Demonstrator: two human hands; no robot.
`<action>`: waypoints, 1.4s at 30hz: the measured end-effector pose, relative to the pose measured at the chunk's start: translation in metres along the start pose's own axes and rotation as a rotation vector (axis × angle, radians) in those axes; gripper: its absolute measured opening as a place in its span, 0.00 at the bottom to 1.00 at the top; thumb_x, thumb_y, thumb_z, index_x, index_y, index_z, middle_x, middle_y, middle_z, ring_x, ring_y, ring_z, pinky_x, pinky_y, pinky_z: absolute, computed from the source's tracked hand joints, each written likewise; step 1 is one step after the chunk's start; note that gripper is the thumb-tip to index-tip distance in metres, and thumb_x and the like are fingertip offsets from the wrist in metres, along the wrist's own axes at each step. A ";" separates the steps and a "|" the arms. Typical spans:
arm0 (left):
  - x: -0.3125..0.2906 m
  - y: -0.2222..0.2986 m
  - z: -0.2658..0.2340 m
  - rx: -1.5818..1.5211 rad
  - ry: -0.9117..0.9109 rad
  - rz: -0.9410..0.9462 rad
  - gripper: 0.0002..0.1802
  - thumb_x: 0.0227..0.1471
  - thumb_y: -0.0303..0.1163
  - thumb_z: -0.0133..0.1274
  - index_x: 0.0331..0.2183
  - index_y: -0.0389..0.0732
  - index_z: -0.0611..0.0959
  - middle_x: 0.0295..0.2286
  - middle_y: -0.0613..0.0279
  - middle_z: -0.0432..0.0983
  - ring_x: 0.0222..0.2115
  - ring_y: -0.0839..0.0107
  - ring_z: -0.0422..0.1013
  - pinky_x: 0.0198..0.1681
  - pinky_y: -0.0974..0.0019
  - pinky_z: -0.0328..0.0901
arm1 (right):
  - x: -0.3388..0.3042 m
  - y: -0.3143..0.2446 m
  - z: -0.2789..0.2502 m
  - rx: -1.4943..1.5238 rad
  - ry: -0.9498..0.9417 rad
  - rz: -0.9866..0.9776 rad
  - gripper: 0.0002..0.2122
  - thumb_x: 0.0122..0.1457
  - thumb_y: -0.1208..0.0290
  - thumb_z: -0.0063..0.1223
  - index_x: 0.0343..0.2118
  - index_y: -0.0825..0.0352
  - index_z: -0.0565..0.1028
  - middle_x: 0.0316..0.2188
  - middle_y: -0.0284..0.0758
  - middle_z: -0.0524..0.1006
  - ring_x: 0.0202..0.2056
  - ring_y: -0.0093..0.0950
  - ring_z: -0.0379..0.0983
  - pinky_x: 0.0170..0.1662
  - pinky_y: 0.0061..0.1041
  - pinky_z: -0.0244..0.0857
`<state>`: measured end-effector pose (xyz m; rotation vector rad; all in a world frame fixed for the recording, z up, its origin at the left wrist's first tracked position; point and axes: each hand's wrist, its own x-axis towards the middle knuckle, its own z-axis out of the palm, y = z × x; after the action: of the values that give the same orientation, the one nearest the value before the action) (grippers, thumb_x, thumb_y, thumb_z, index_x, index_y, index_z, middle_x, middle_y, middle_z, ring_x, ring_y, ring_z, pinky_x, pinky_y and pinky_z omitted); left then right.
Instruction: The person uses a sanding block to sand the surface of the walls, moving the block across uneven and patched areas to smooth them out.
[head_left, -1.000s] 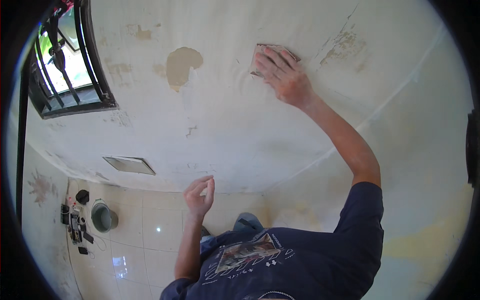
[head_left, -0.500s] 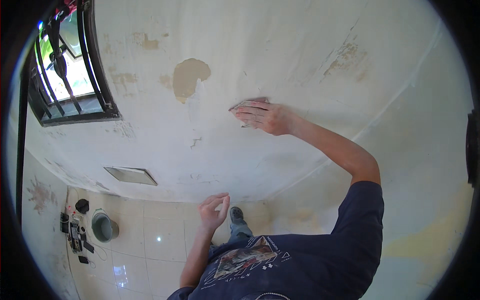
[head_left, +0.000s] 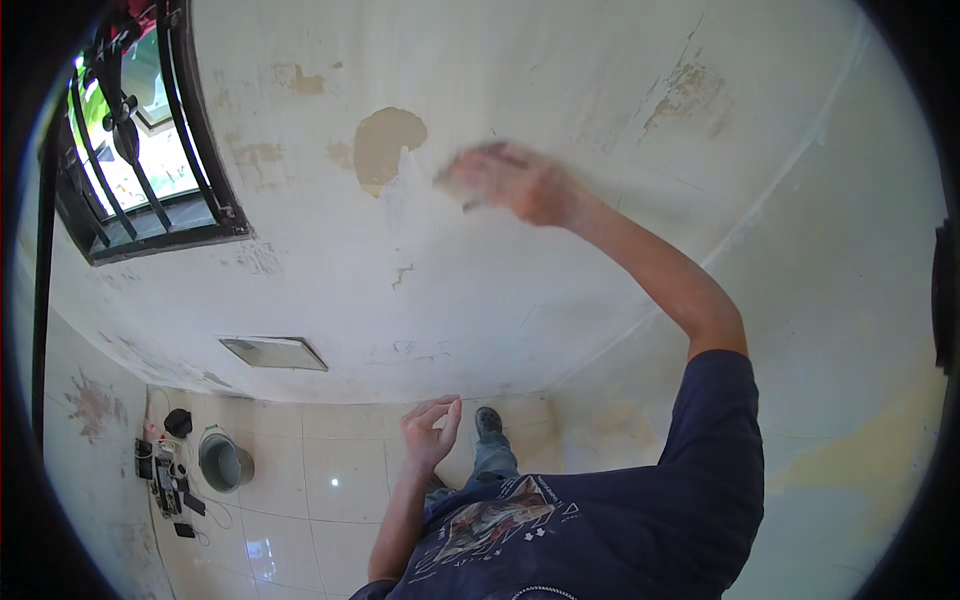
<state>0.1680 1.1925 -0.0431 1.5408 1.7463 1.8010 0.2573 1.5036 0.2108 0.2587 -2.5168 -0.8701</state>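
My right hand (head_left: 520,185), smeared by motion, is pressed flat over a folded piece of sandpaper (head_left: 447,178) at the patchy white wall (head_left: 480,290). Only the thin edges of the sheet show past my fingers, and its face toward the wall is hidden. To the left of that hand is a beige bare patch (head_left: 385,150) where the paint has come off. My left hand (head_left: 430,432) hangs low in front of me, away from the wall, with nothing in it; its fingers are loosely bent and the thumb stands apart.
A barred window (head_left: 150,150) sits at the upper left, with a small framed opening (head_left: 275,352) low in the wall. On the tiled floor (head_left: 345,540) stand a grey bucket (head_left: 226,466) and a cluster of small devices with cables (head_left: 168,485). Another wall (head_left: 820,330) meets this one at the right.
My right hand has moved up and slightly left along the wall with the sandpaper. My left hand has stayed nearly in place, and the view has shifted a little.
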 end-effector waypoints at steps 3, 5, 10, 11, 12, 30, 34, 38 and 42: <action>-0.001 0.000 -0.003 -0.009 0.009 0.000 0.07 0.50 0.25 0.60 0.22 0.35 0.84 0.29 0.53 0.83 0.29 0.64 0.80 0.34 0.67 0.72 | 0.016 -0.008 -0.013 -0.143 0.130 0.203 0.21 0.59 0.68 0.46 0.56 0.65 0.69 0.61 0.32 0.66 0.63 0.27 0.58 0.65 0.37 0.52; 0.000 0.001 -0.006 -0.012 0.008 0.007 0.07 0.50 0.25 0.60 0.22 0.35 0.84 0.29 0.53 0.83 0.29 0.64 0.80 0.34 0.67 0.72 | -0.001 -0.022 0.012 -0.090 0.055 0.145 0.21 0.58 0.68 0.48 0.55 0.65 0.70 0.60 0.32 0.67 0.63 0.27 0.59 0.64 0.35 0.54; -0.003 -0.007 -0.014 0.008 0.051 -0.038 0.07 0.50 0.25 0.59 0.22 0.35 0.84 0.29 0.52 0.83 0.29 0.64 0.80 0.34 0.67 0.72 | 0.021 -0.003 0.019 0.033 0.024 -0.143 0.21 0.58 0.66 0.49 0.54 0.65 0.71 0.58 0.31 0.69 0.62 0.28 0.60 0.64 0.32 0.55; -0.003 -0.009 -0.017 0.014 0.064 -0.043 0.07 0.50 0.25 0.59 0.22 0.35 0.84 0.29 0.52 0.83 0.29 0.64 0.80 0.34 0.67 0.72 | 0.038 0.002 0.008 0.058 0.130 -0.030 0.20 0.58 0.66 0.49 0.54 0.65 0.71 0.57 0.31 0.70 0.61 0.28 0.61 0.64 0.33 0.55; -0.003 -0.011 -0.018 0.015 0.062 -0.047 0.07 0.50 0.25 0.59 0.22 0.35 0.84 0.29 0.52 0.83 0.29 0.64 0.80 0.34 0.67 0.72 | 0.046 0.006 -0.008 -0.138 0.145 0.048 0.20 0.57 0.67 0.49 0.54 0.65 0.71 0.56 0.33 0.70 0.61 0.32 0.62 0.63 0.34 0.55; -0.002 -0.018 -0.030 0.001 0.116 -0.034 0.05 0.49 0.26 0.60 0.24 0.36 0.85 0.28 0.56 0.83 0.29 0.64 0.80 0.34 0.66 0.72 | 0.054 -0.027 0.029 0.036 -0.053 -0.169 0.20 0.58 0.70 0.49 0.54 0.64 0.71 0.56 0.31 0.71 0.60 0.26 0.62 0.65 0.34 0.54; -0.002 -0.024 -0.032 0.011 0.108 -0.052 0.05 0.50 0.27 0.60 0.24 0.36 0.85 0.28 0.56 0.83 0.29 0.64 0.80 0.34 0.66 0.72 | 0.089 -0.003 0.002 -0.232 0.104 -0.008 0.20 0.58 0.68 0.49 0.54 0.65 0.71 0.58 0.30 0.69 0.61 0.27 0.61 0.66 0.33 0.51; 0.000 -0.025 -0.029 -0.004 0.100 -0.034 0.06 0.50 0.27 0.60 0.24 0.37 0.85 0.28 0.56 0.83 0.29 0.64 0.80 0.34 0.66 0.72 | 0.089 -0.024 0.020 -0.236 0.055 -0.056 0.19 0.59 0.66 0.47 0.53 0.63 0.73 0.57 0.29 0.71 0.61 0.26 0.61 0.65 0.33 0.52; -0.001 -0.024 -0.034 0.010 0.119 -0.049 0.06 0.50 0.28 0.60 0.24 0.37 0.85 0.27 0.56 0.83 0.29 0.64 0.80 0.34 0.66 0.72 | 0.109 0.003 0.023 -0.119 0.037 -0.249 0.20 0.58 0.70 0.45 0.54 0.66 0.71 0.56 0.33 0.71 0.60 0.27 0.63 0.64 0.33 0.54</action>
<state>0.1308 1.1776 -0.0549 1.4082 1.8317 1.8986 0.1508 1.4837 0.2367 0.5526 -2.4216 -1.0964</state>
